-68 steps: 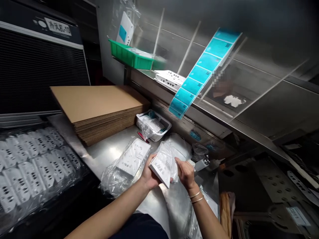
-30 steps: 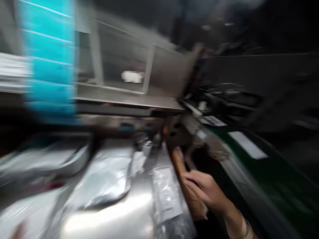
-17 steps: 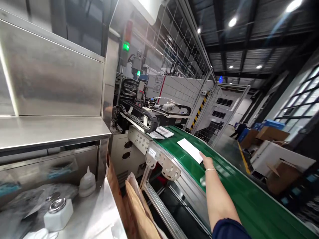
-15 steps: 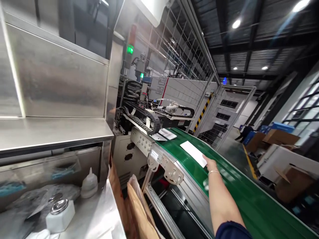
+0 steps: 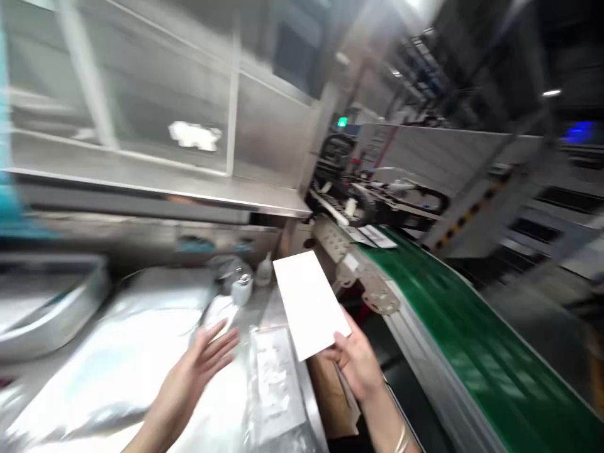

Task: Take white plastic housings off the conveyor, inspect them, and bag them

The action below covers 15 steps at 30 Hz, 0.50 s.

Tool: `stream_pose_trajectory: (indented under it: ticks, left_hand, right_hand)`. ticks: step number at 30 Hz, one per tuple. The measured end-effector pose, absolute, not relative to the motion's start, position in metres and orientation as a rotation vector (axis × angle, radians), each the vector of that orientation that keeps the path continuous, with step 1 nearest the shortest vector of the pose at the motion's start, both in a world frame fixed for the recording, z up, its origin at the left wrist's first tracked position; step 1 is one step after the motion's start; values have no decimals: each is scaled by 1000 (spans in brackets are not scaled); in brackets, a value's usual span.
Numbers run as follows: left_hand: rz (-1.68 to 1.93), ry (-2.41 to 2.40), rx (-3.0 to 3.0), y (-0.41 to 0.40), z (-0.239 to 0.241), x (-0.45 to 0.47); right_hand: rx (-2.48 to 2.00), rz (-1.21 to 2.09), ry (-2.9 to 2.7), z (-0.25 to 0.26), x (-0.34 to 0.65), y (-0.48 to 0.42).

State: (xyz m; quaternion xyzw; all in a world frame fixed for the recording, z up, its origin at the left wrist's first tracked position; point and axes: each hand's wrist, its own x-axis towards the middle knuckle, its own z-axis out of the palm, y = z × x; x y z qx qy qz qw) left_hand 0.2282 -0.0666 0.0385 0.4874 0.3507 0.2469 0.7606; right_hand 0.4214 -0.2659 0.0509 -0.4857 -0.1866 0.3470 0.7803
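Observation:
A flat white rectangular sheet or card (image 5: 309, 305) is held up by its lower right corner. My right hand (image 5: 356, 355) grips it between thumb and fingers, over the front edge of the steel bench. To the left, apart from the sheet, my left hand (image 5: 202, 362) is raised with its fingers spread and nothing in them. Below that hand lies a shiny clear plastic bag or film (image 5: 127, 340), blurred by motion. A clear plastic packet with white contents (image 5: 276, 384) rests on the bench between my hands.
The green conveyor belt (image 5: 472, 333) runs along the right, with flat printed pieces (image 5: 377, 236) at its far end beside a machine. A squeeze bottle (image 5: 264, 270) and a white dispenser bottle (image 5: 242, 289) stand at the bench's back. A grey tray (image 5: 51, 336) sits left; brown paper bags (image 5: 333, 399) hang below.
The view has swung left toward the bench. My right hand has lifted the white sheet off the green belt and brought it over the bench edge. My left hand has come into view.

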Motion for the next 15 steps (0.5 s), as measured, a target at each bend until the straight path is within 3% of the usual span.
stream_pose_trajectory:
  ticks: [6, 15]
  left_hand:
    - [672, 592, 454, -72, 46, 129]
    - [630, 575, 285, -54, 40, 34]
  right_hand:
    - [-1000, 1139, -346, -5, 210, -208]
    - [-1138, 1303, -514, 3, 154, -190]
